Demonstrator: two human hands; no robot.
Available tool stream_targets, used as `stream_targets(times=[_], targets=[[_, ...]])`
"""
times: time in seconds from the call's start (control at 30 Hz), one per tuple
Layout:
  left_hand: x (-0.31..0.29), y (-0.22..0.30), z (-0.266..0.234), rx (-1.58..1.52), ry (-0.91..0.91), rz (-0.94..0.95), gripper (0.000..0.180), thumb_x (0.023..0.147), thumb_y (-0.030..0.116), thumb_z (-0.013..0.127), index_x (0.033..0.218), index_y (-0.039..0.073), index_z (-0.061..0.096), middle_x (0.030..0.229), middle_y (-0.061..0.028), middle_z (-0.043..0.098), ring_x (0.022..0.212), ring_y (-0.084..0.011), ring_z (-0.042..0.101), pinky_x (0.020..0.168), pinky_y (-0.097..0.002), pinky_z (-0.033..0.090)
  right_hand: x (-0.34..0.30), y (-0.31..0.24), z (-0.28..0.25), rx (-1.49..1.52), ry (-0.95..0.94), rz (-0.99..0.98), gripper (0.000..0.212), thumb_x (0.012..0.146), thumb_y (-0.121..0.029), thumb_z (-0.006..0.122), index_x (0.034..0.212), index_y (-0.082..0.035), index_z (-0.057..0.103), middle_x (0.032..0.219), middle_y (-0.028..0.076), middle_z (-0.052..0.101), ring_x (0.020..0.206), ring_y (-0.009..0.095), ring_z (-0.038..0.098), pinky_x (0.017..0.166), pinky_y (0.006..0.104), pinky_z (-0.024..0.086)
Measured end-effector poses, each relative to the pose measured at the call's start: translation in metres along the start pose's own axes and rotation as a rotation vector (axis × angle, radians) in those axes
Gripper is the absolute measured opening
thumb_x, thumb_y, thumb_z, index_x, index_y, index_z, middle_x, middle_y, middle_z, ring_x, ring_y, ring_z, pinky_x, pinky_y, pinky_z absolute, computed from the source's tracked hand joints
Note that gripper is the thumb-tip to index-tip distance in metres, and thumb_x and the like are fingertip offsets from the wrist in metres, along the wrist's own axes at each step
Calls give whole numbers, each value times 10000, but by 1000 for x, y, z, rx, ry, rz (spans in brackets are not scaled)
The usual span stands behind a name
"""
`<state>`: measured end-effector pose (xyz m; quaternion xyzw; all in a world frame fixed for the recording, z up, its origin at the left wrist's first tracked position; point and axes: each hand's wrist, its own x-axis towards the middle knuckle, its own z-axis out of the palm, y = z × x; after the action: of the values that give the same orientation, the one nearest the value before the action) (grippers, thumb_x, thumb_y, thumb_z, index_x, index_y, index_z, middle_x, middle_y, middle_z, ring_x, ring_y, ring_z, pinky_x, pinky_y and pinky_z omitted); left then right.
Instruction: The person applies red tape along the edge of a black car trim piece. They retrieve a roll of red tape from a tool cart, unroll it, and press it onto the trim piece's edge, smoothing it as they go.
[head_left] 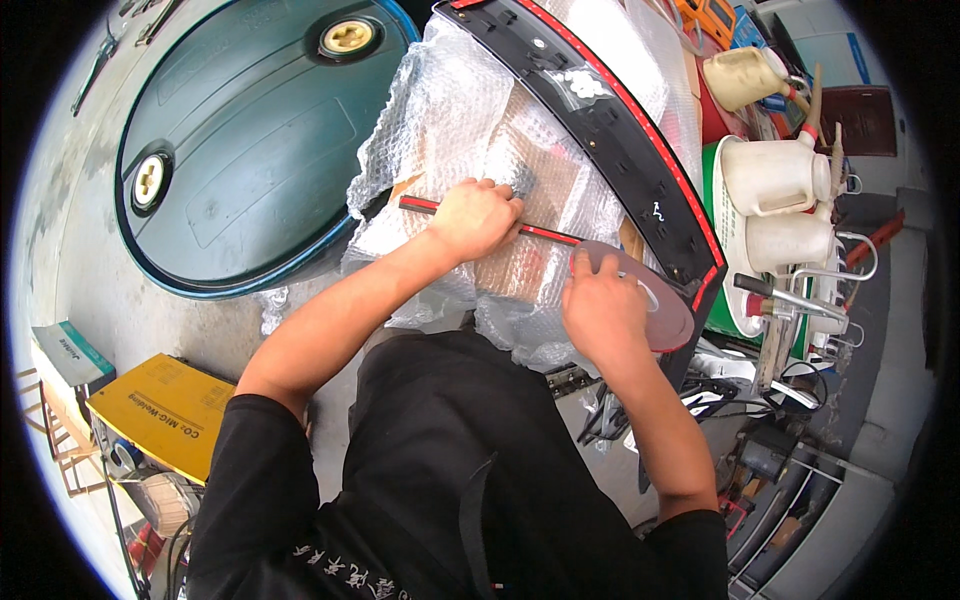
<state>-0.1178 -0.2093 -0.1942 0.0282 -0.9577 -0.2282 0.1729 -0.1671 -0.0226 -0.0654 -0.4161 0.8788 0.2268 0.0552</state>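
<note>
My left hand [478, 218] is closed around a narrow black strip with a red face [548, 233], whose free end sticks out to the left of my fist. From there the strip runs right, toward a flat translucent roll of red-lined tape [668, 318]. Held by my right hand [606, 300], the roll has fingers curled over its upper left side; my thumb is hidden. Beyond both hands lies a long curved black trim panel [590, 130], edged with red tape and with its clip side up. Crumpled bubble wrap [450, 110] spreads beneath the hands and panel.
A large blue-green drum [260, 140] with two pale bungs stands at the left. Off-white plastic jugs [765, 175] line the right side, near a metal handle [770, 292]. A yellow box [165, 410] sits low on the left. Cables and tools crowd the lower right.
</note>
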Motion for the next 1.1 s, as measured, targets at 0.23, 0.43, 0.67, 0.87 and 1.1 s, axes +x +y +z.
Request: stream_targets(times=[0.23,0.43,0.67,0.87,1.1], targets=[[7,10,6,-5,32,18,175,812,260,671,771,94,637,807,-79,620,822,-291,643,740,-431,520,2,-2,5,-38,33,0,418,914,-268,570,1262,-43,621,992,197,611,823,404,669,683,498,548],[11,12,14,-44,4,-30,157,793,240,666,765,86,652,830,-84,635,815,-293,642,741,-441,522,2,-3,3,-1,13,3,443,849,-210,582,1241,-6,617,1004,191,614,846,373,660,711,481,522],[17,21,18,14,-9,-63,170,795,255,674,765,89,661,815,-74,641,825,-277,653,744,-431,521,5,-2,8,-14,35,6,454,843,-192,581,1253,-1,614,1010,189,613,837,371,659,709,482,522],[29,33,32,44,-8,-90,191,792,282,692,781,91,689,827,-76,662,840,-274,661,753,-422,513,6,-2,10,-3,19,13,424,854,-194,568,1227,1,621,1024,193,610,853,375,654,722,492,518],[46,53,29,57,-200,-162,162,798,156,634,869,78,757,951,-97,718,972,-257,663,846,-410,491,8,5,10,43,0,16,410,909,-262,560,1240,-28,615,1022,203,603,861,413,658,723,527,533]])
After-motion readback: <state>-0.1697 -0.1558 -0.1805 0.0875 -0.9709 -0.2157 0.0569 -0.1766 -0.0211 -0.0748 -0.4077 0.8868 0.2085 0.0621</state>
